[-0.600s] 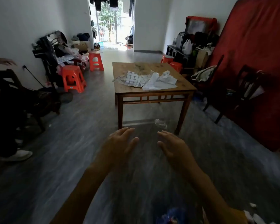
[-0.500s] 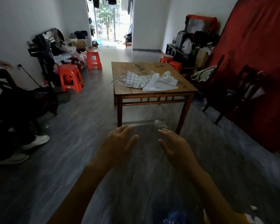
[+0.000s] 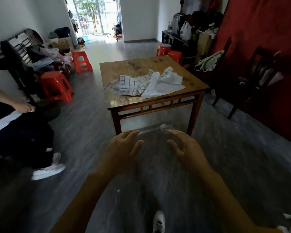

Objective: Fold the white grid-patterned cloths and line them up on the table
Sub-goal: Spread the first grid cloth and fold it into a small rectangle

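Compared with the moment before, the desk (image 3: 118, 105) sat closer and larger in view, and the bystander at the left had stepped forward, a white shoe (image 3: 48, 170) blurred on the grey floor (image 3: 225, 165). Both arms were extended ahead above the floor, well short of the desk. The left hand (image 3: 123, 148) was released, palm down, fingers straight and slightly spread, holding nothing. The right hand (image 3: 186, 148) was likewise released, fingers relaxed, holding nothing. The white grid-patterned cloths (image 3: 141, 84) lay unfolded and crumpled in an overlapping heap on the desk top, toward its near edge. Red stools (image 3: 55, 86) stood left of the desk. A dark chair (image 3: 252, 78) stood to its right.
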`<state>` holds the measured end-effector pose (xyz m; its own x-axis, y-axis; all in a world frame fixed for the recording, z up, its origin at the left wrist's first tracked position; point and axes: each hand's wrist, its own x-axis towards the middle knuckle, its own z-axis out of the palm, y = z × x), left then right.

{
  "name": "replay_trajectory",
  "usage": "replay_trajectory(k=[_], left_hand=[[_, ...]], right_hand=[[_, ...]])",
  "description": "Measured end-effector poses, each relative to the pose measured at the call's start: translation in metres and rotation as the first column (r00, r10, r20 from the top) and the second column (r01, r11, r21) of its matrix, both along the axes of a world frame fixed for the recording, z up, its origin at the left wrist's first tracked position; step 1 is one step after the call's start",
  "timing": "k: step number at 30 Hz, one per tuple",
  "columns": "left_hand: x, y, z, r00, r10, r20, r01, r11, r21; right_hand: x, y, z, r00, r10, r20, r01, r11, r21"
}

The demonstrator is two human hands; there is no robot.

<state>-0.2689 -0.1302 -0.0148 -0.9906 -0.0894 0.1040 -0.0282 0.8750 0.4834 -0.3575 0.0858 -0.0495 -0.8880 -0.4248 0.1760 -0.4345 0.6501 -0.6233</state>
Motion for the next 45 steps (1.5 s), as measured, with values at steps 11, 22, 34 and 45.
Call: replay_trajectory(k=[11, 22, 34, 45], left_hand=[[-0.224, -0.028, -0.004, 0.997, -0.01, 0.076, 0.012, 0.999, -0.029], [-0.406, -0.089, -0.058, 0.997, 0.014, 0.077, -0.013, 1.0, -0.012], [-0.598, -0.182, -0.107, 0.978, -0.043, 0.203, 0.031, 0.998, 0.061], [-0.719, -0.19, -0.135, 0.971, -0.023, 0.237, 0.006, 0.997, 0.074]], right_hand=[[-0.225, -0.028, -0.005, 0.998, 0.006, 0.055, 0.001, 0.993, -0.119], [-0.392, -0.097, -0.035, 0.996, 0.028, 0.087, -0.023, 0.998, -0.063], [-0.558, -0.192, -0.064, 0.985, 0.009, 0.173, -0.018, 0.998, 0.053], [-0.689, -0.207, -0.096, 0.968, 0.053, 0.244, -0.072, 0.995, 0.067]])
